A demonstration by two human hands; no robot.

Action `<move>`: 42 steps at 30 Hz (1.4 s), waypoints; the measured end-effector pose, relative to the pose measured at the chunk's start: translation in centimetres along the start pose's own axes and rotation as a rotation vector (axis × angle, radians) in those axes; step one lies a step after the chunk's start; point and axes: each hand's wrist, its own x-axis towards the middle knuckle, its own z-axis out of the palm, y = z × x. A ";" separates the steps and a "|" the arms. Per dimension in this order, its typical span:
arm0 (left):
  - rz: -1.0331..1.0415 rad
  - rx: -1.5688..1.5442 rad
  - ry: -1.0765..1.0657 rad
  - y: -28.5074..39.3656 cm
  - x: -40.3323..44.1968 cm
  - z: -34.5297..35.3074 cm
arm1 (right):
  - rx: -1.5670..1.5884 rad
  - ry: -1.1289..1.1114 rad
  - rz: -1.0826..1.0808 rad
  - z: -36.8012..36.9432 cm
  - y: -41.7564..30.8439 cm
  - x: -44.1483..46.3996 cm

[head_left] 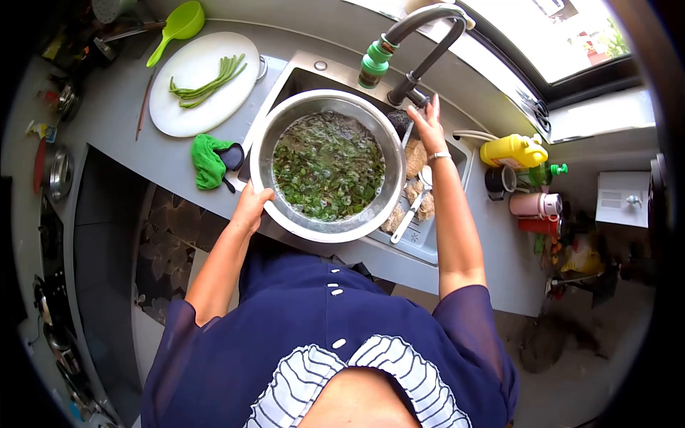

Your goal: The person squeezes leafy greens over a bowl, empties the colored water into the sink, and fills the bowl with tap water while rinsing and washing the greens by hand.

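Observation:
A large metal basin full of water and green leaves rests over the sink. My left hand grips its rim at the lower left, thumb on the edge and the other fingers mostly hidden beneath. At the base of the dark tap, my right hand is open with fingers apart, close to the tap's handle; whether it touches is hard to tell. A green filter on the spout hangs above the basin's far edge. No running water is visible.
On the left stand a white cutting board with green beans, a green ladle and a green cloth. The right drainer holds a white-handled utensil and brown lumps. Beyond it is a yellow bottle.

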 end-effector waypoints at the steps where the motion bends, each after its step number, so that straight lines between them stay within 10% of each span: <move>1: 0.003 -0.024 0.011 0.4 -0.2 0.1 | -0.030 -0.014 -0.001 -0.3 -0.4 -1.4; 5: 0.067 0.007 0.017 -0.1 -0.2 -0.1 | 0.238 0.014 0.102 3.1 11.2 -4.8; 19: 0.102 -0.049 -0.044 -0.5 -1.7 -1.3 | 0.811 -0.028 0.259 5.8 7.1 -12.1; 42: 0.328 -0.036 0.044 9.7 -9.7 -28.0 | 0.750 -0.206 0.176 23.5 -20.2 -19.5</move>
